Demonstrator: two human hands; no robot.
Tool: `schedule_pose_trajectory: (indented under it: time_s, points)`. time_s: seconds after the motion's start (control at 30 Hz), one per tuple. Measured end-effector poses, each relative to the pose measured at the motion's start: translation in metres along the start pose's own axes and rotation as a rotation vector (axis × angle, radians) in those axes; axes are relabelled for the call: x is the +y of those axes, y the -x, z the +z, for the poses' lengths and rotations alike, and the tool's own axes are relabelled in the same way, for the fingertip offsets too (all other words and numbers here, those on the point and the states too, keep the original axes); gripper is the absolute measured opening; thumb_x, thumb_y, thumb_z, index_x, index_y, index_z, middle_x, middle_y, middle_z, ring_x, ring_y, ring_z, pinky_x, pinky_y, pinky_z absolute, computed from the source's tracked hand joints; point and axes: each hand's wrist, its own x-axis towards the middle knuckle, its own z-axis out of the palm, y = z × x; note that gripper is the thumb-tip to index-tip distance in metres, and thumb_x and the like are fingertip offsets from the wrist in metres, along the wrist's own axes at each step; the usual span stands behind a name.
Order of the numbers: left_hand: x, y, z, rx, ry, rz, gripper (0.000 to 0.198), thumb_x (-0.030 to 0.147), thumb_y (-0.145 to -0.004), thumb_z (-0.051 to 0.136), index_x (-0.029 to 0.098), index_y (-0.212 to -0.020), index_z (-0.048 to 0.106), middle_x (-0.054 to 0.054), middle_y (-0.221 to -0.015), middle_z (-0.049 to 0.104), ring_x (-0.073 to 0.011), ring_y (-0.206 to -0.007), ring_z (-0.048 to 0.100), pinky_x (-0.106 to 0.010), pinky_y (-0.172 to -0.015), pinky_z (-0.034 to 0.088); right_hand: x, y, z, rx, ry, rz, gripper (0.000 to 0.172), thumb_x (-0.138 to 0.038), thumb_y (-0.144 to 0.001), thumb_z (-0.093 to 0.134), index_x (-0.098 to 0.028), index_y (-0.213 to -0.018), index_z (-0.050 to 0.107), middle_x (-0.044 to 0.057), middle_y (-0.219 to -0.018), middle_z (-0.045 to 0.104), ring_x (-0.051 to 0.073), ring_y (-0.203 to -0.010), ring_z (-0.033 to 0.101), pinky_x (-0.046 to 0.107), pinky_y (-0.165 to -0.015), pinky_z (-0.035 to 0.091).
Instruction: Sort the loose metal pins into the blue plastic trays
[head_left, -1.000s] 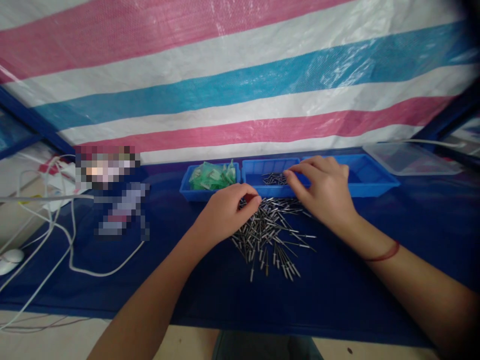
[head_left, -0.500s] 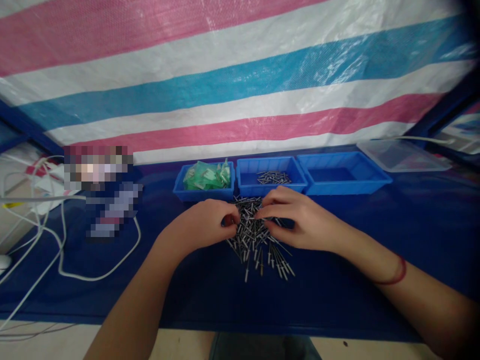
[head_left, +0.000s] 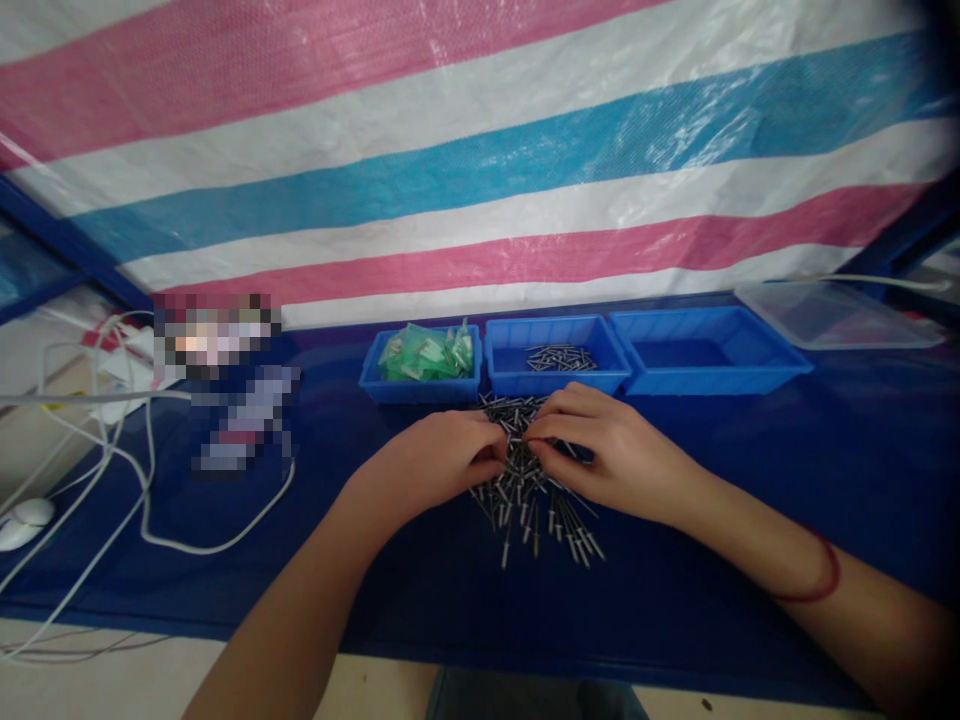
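Observation:
A loose pile of silver blind rivets point(head_left: 517, 490) lies on the blue table, thin stems pointing many ways. At the pile's left side my left hand point(head_left: 439, 455) has its fingers curled in and the thumb close to them; whatever is inside is hidden. My right hand point(head_left: 607, 445) reaches over the right side of the pile, with thumb and forefinger pinched on what looks like a blind rivet. The fingertips of both hands are close together above the pile. More rivets point(head_left: 561, 358) lie in the middle blue bin point(head_left: 555, 382) behind it.
The left bin point(head_left: 420, 392) holds green plastic packets point(head_left: 427, 352). A third blue bin point(head_left: 712, 380) stands to the right, beside a clear plastic lid point(head_left: 832, 315). White cables point(head_left: 217, 548) and a mouse point(head_left: 28, 522) lie at left. A striped sheet point(head_left: 480, 160) hangs behind.
The view has shifted slightly, moving everything rightward. My two hands have come nearer each other over the pile, and the right thumb and forefinger have closed together.

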Motion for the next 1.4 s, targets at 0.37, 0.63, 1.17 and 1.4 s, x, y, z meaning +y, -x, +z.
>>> schedule_pose_trajectory:
  time_s: [0.37,0.63,1.17,1.4]
  points:
    - [0.007,-0.020,0.017,0.438,0.537,-0.067,0.013,0.029,-0.087,0.056,0.017,-0.085,0.061,0.002,-0.071,0.058,-0.0088,-0.060,0.049,-0.021,-0.058,0.037,-0.003,0.000,0.003,0.259,-0.413,0.459,0.019,-0.038,-0.086,0.057,-0.021,-0.083,0.066,0.002,-0.079,0.067,0.015,-0.069,0.059,0.028,-0.060,0.046]
    - [0.018,-0.033,0.044,0.676,0.983,-0.111,0.016,0.028,-0.079,0.065,0.015,-0.078,0.057,0.001,-0.072,0.058,-0.0068,-0.059,0.050,-0.020,-0.056,0.038,-0.003,-0.006,0.003,0.439,-0.685,0.523,0.013,-0.033,-0.074,0.072,-0.022,-0.078,0.066,0.000,-0.075,0.068,0.014,-0.070,0.063,0.026,-0.066,0.051]
    - [0.018,-0.030,0.046,0.619,0.688,-0.144,0.021,0.032,-0.084,0.059,0.016,-0.095,0.067,-0.003,-0.086,0.067,-0.0087,-0.062,0.050,-0.021,-0.057,0.040,-0.004,0.000,0.000,0.399,-0.461,0.449,0.012,-0.033,-0.080,0.067,-0.022,-0.084,0.069,0.003,-0.079,0.068,0.017,-0.074,0.061,0.029,-0.059,0.048]
    - [0.016,-0.029,0.040,0.687,0.596,-0.134,0.019,0.033,-0.086,0.057,0.016,-0.088,0.064,-0.001,-0.082,0.065,-0.0083,-0.061,0.049,-0.021,-0.057,0.039,0.004,-0.001,-0.007,0.290,-0.205,0.231,0.011,-0.028,-0.087,0.057,-0.022,-0.087,0.066,0.004,-0.080,0.066,0.017,-0.074,0.060,0.031,-0.062,0.045]
